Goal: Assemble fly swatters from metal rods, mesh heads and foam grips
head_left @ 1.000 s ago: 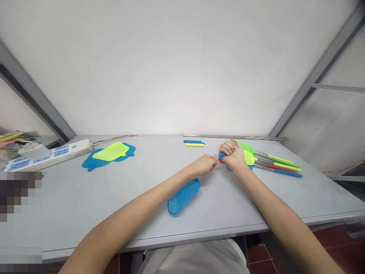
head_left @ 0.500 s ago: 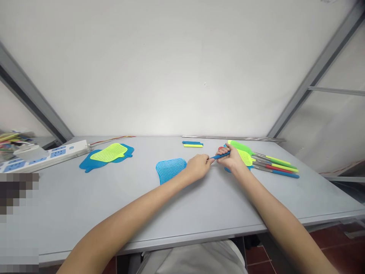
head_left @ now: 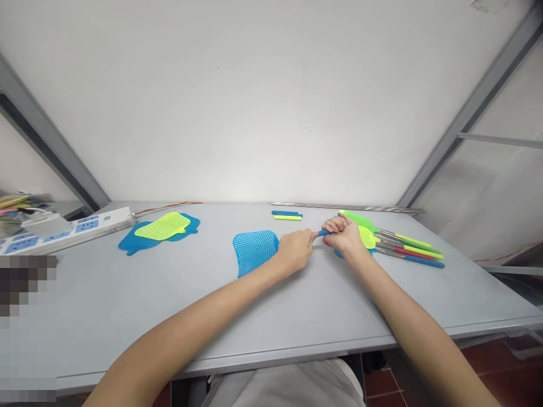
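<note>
A blue fly swatter lies across the middle of the desk, its mesh head jutting out left of my left hand. That hand is closed around the swatter's neck and shaft, which it mostly hides. My right hand has its fingers wrapped round the blue handle, a short length of which shows between the two hands. Just behind and right of my right hand lie several finished-looking swatters with green and yellow heads and coloured handles.
Blue and yellow loose swatter heads lie on the left of the desk, near a white power strip. Short blue and yellow handles lie further back. Thin metal rods run along the wall.
My right hand's fingers have closed further over the blue handle, and less of it shows between my hands. The swatter head has shifted very slightly. Other things stay put.
</note>
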The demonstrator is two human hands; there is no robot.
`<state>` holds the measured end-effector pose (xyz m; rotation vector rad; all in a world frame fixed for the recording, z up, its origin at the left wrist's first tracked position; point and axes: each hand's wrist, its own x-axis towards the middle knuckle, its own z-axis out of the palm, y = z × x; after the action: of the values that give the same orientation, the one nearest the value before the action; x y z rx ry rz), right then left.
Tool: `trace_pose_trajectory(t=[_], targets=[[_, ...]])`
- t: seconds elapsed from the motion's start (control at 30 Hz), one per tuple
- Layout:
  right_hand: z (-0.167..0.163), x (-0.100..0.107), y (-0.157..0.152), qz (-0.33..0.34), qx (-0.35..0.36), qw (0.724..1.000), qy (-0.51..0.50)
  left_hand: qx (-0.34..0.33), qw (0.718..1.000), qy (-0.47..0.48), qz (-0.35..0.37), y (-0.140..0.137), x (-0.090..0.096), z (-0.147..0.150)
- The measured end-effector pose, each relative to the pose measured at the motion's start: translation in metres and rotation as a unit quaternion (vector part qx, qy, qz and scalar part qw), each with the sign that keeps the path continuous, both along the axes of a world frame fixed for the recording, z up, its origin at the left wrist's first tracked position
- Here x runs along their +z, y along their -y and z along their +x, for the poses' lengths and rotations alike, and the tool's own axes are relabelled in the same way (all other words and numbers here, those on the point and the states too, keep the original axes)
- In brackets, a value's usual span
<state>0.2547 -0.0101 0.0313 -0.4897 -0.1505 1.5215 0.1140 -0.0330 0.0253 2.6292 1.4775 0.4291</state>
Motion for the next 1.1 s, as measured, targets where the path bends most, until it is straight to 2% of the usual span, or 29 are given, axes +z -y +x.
trace_pose_trajectory(t=[0.13, 0.33, 0.53, 0.77, 0.93, 1.1], targets=[[0.0, 0.002, 0.004, 0.065, 0.005, 0.997, -0.027, 0.009, 1.0, 0.0, -0.003, 0.004, 0.005, 0.002], [-0.003, 0.002, 0.004, 0.092, -0.024, 0.995, -0.038, 0.023, 1.0, 0.005, -0.013, 0.006, 0.009, 0.004], [-0.004, 0.004, 0.008, 0.147, -0.008, 0.988, -0.038, 0.018, 0.997, 0.046, -0.064, 0.006, 0.016, 0.002], [-0.002, 0.005, 0.008, 0.168, -0.008, 0.986, 0.005, 0.002, 0.993, 0.069, -0.097, 0.005, 0.022, 0.005], [-0.001, 0.004, 0.007, 0.176, 0.001, 0.984, -0.019, 0.01, 0.992, 0.069, -0.106, 0.003, 0.023, 0.006], [-0.001, 0.004, 0.007, 0.162, 0.004, 0.986, -0.025, -0.017, 0.991, 0.068, -0.115, -0.001, 0.027, 0.004]])
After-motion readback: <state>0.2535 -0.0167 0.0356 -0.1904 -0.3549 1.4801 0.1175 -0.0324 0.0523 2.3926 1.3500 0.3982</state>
